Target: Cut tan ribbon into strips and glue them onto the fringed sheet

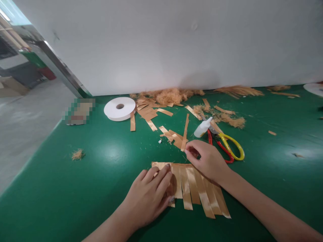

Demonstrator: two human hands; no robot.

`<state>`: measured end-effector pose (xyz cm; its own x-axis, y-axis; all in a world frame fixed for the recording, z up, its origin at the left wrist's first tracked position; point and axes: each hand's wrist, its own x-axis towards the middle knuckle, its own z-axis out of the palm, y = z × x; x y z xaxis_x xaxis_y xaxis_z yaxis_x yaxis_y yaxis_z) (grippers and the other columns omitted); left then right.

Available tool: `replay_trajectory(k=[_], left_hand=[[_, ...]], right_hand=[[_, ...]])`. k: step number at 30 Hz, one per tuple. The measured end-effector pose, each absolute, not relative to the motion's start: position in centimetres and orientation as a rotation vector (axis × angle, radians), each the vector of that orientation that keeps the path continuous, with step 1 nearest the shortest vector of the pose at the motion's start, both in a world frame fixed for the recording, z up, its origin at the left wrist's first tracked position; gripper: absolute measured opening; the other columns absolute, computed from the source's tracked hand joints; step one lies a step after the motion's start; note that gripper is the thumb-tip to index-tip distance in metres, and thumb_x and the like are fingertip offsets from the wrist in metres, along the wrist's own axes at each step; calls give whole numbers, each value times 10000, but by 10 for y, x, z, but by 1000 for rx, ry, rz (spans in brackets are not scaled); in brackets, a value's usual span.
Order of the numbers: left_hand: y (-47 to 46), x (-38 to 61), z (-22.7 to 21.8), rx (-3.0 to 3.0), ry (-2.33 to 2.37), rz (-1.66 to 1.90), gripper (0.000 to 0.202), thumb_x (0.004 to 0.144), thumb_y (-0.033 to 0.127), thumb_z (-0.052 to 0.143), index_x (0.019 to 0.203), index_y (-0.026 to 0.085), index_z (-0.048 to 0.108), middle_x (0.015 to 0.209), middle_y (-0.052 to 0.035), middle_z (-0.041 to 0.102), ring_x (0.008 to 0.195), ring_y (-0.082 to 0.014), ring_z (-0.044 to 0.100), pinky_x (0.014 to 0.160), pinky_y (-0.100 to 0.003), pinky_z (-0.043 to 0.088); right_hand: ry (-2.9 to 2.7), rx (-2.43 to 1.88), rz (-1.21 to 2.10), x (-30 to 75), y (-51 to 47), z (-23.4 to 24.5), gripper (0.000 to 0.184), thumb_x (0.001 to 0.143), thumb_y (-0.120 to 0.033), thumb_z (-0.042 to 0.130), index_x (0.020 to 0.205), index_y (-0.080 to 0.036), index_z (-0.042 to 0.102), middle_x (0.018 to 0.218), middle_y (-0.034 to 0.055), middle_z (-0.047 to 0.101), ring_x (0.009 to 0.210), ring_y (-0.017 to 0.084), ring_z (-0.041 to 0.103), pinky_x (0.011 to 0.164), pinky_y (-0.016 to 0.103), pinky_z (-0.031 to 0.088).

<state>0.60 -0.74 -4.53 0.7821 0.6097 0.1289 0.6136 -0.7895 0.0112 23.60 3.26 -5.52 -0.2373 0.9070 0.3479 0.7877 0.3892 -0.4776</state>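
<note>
My right hand (208, 158) pinches the near end of a narrow golden ribbon strip (186, 129) between thumb and forefinger. The strip points away from me over other loose pieces. Below lies a row of golden ribbon strips (193, 186), joined along the top edge and fanned out toward me. My left hand (152, 191) rests on the left part of this row with fingers extended, hiding some strips. Just beyond my right hand are scissors (232, 146) with one yellow and one red handle, and a small white squeeze bottle (202, 128) lying tilted against them.
A white tape roll (119, 108) lies at the back left of the green table (101, 188). Cut ribbon pieces (148, 112) and frayed fibre (174, 95) are heaped near the wall (176, 43). A blurred-out object (80, 111) sits at the left edge.
</note>
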Motion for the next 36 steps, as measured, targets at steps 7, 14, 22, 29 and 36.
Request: replay_trajectory(k=[7, 14, 22, 29, 36], left_hand=[[-8, 6, -44, -2950, -1010, -172, 456, 897, 359, 425, 1290, 129, 440, 1360, -83, 465, 1023, -232, 496, 788, -350, 434], [-10, 6, -43, -2961, -1030, -130, 444, 902, 358, 410, 1279, 126, 442, 1362, -70, 463, 1033, -243, 492, 792, -357, 432], [-11, 6, -44, -2951, -1022, -130, 451, 908, 358, 399, 1294, 126, 421, 1352, -70, 473, 1047, -245, 483, 794, -361, 430], [-10, 6, -45, -2935, -1006, -165, 472, 895, 358, 425, 1305, 126, 405, 1355, -86, 467, 1044, -251, 496, 782, -366, 441], [-10, 6, -45, -2929, -973, -258, 383, 890, 293, 420, 1226, 116, 471, 1299, -106, 515, 997, -255, 514, 743, -372, 456]], right_hand=[[-2185, -1658, 435, 230, 54, -34, 121, 821, -220, 490, 740, -193, 577, 774, 23, 584, 598, 117, 538, 514, 232, 364], [-2301, -1826, 309, 212, 77, -35, 99, 753, -174, 542, 665, -161, 586, 788, 58, 548, 532, 106, 506, 485, 247, 330], [-2223, -1733, 373, 211, 79, -29, 71, 728, -151, 535, 666, -180, 554, 700, 17, 579, 608, 121, 532, 530, 237, 359], [-1881, -1511, 375, 223, 76, -16, 62, 760, -223, 559, 719, -195, 522, 645, -20, 577, 558, 100, 506, 524, 227, 377], [-1752, -1268, 611, 224, 61, -11, 184, 756, -292, 634, 884, -210, 530, 802, 9, 615, 709, 133, 598, 653, 263, 494]])
